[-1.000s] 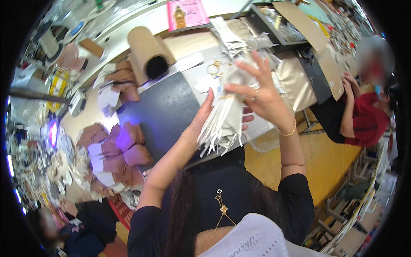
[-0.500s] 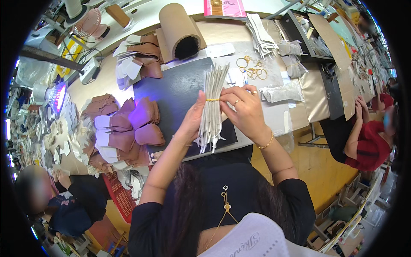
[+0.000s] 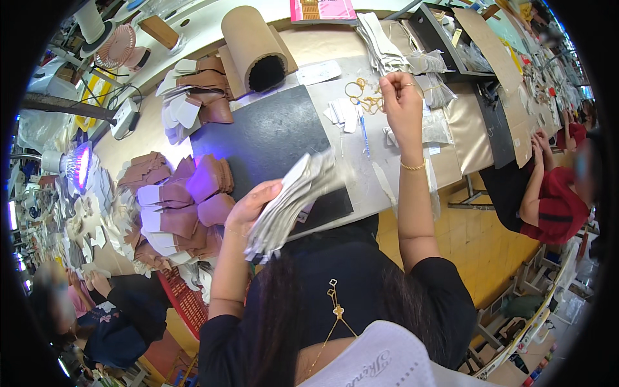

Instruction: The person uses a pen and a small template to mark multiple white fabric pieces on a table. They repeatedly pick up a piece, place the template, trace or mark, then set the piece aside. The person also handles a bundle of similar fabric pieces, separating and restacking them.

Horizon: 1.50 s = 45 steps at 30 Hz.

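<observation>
My left hand (image 3: 253, 208) grips a thick bundle of flat white cut pieces (image 3: 290, 200), tilted and held above the near edge of a black mat (image 3: 264, 138). My right hand (image 3: 400, 97) is stretched out over the grey table top, fingers pinched at a small heap of yellow rubber bands (image 3: 362, 95). Whether a band is between its fingers I cannot tell. A pen (image 3: 364, 137) lies just left of that wrist.
A brown cardboard roll (image 3: 253, 44) lies behind the mat. Stacks of brown and white cut pieces (image 3: 177, 206) crowd the left. More white stacks (image 3: 387, 45) lie at the back. A person in red (image 3: 548, 200) sits at right, another person (image 3: 109, 316) at lower left.
Both hands held the white bundle upright together before. Now my right hand has let go and reached back to the rubber bands, while my left hand alone lowered the bundle toward me.
</observation>
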Motion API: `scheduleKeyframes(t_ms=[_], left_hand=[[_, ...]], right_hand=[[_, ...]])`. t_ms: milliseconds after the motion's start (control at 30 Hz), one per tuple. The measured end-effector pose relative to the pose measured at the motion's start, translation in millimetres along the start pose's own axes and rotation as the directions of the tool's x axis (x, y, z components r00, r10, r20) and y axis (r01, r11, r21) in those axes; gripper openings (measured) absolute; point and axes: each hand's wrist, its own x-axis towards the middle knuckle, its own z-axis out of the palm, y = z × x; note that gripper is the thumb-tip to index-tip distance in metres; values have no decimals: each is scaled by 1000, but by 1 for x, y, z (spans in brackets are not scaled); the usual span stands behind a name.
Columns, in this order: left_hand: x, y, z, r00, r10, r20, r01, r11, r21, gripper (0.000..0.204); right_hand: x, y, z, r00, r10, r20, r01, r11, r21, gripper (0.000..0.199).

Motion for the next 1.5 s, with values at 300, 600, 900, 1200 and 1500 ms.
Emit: scheduleKeyframes(t_ms=[300,600,900,1200,1500], left_hand=[[24,4,9,927,348,-142,-316,926,207,68],[26,4,18,953,271,-135,-237,945,225,75],[28,-12,7,873,443,-204,-419,895,151,66],[19,-3,-12,899,423,-115,-421,906,41,54],[-12,9,-3,813,542,-213,-531,840,109,63]], right_hand=[[-12,20,12,954,-209,217,287,850,-443,22],[-76,-78,60,845,-183,502,178,982,59,40],[-87,-86,74,832,-191,521,129,980,153,21],[-55,-93,20,815,-214,539,-458,332,824,37],[-41,-50,136,821,77,566,-72,997,-31,44]])
